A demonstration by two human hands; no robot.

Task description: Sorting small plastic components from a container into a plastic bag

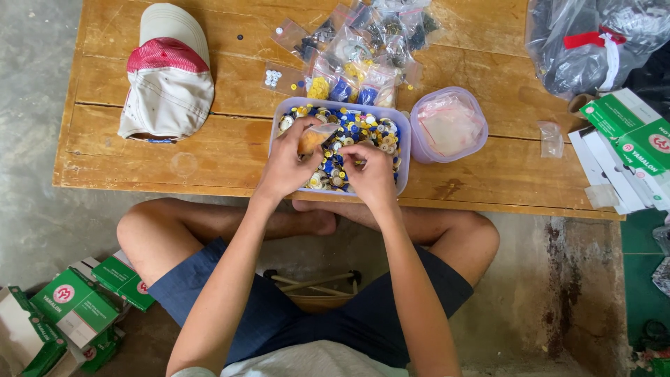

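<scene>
Left hand point(286, 164) grips a small clear bag point(314, 137) of yellow buttons; right hand point(370, 174) pinches buttons in the tub point(405, 150). Filled bags point(363, 63) are piled behind it. The tub looks far from emptied.

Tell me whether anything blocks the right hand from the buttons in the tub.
Nothing visible does. The right hand already rests on the buttons in the open tub; the left hand holds a small bag beside it.

The person wears dark blue shorts point(279, 314) and a pale, whitish top point(307, 363), seen only at its hem. Both forearms are bare, without sleeves, and so are the feet.
</scene>
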